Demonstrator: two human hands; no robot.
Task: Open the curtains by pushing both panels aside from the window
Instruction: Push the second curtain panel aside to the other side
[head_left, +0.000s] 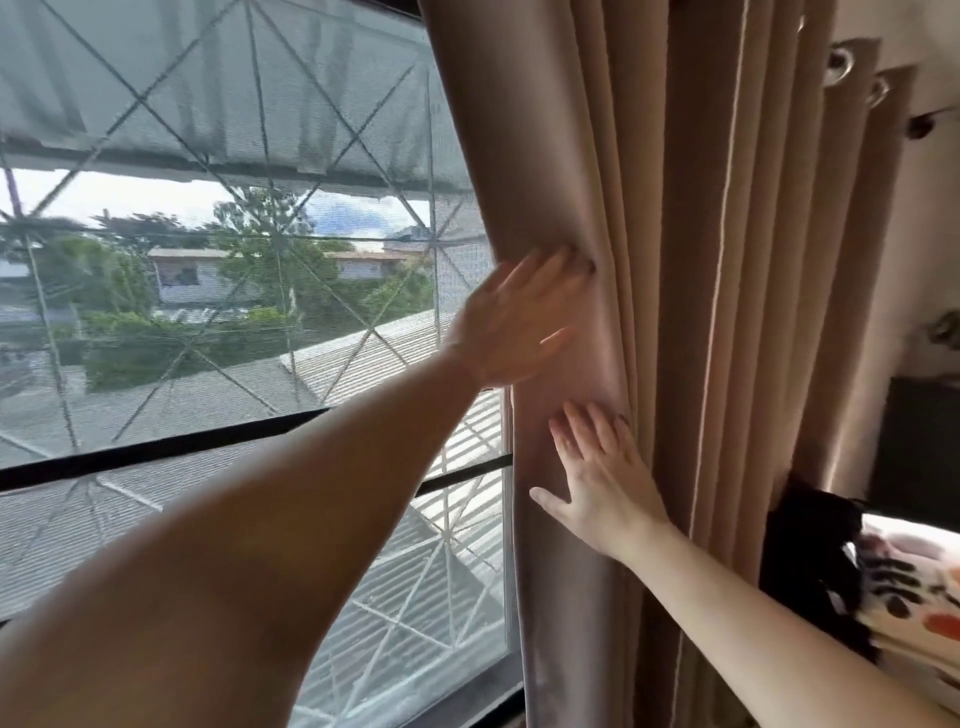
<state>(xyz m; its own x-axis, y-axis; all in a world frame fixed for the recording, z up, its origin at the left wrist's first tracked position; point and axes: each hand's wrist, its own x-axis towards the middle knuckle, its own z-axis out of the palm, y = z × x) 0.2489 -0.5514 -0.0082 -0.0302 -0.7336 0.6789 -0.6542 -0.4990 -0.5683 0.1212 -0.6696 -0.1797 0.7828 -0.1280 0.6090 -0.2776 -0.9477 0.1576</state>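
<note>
A beige curtain panel (691, 270) hangs bunched in deep folds at the right side of the window (208, 291). My left hand (514, 322) lies flat against the panel's leading edge, fingertips pressed into a fold. Just below it my right hand (597, 478) rests with fingers spread on the same edge of the fabric. Neither hand closes around the cloth. The glass to the left of the panel is uncovered. No second panel is in view.
Metal grilles with crossed bars and an awning (208, 88) sit outside the glass, with trees and roofs beyond. Curtain eyelets (839, 65) show at the upper right. A black and patterned cloth (883, 582) lies at the right, beside a pale wall (924, 260).
</note>
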